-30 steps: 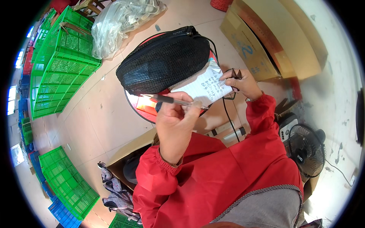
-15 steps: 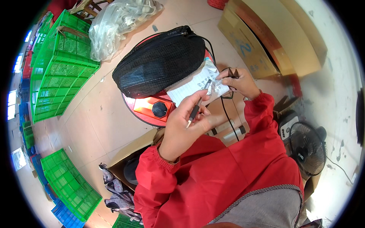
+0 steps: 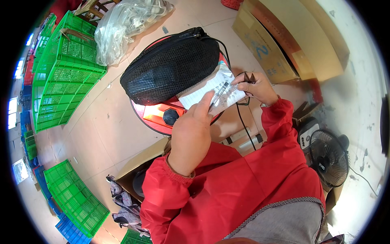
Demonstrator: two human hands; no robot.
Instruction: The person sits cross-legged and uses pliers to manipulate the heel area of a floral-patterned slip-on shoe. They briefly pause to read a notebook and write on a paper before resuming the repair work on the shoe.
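Nearest to us, our left hand (image 3: pixel 195 138) rises from its red sleeve (image 3: pixel 211 195), fingers closed around a pen (image 3: pixel 218 96) whose tip rests on the white slip of paper (image 3: pixel 211 91). Just beyond, our right hand (image 3: pixel 254 86) pinches the paper's far edge together with a small dark clip or cord end; we cannot tell which. The paper lies on the round red stool (image 3: pixel 156 116) that serves as our bench, partly against the black mesh bag (image 3: pixel 170 75) that covers most of it.

To write well here, we judge that the right hand should keep the paper flat and taut, since the surface beneath is uneven, and the pen strokes should stay short and light.

Farther off, green crates (image 3: pixel 61 77) are stacked to the left, a clear plastic bag (image 3: pixel 126 22) lies on the floor, cardboard boxes (image 3: pixel 284 40) stand to the upper right, and a black fan (image 3: pixel 327 156) sits to the right.
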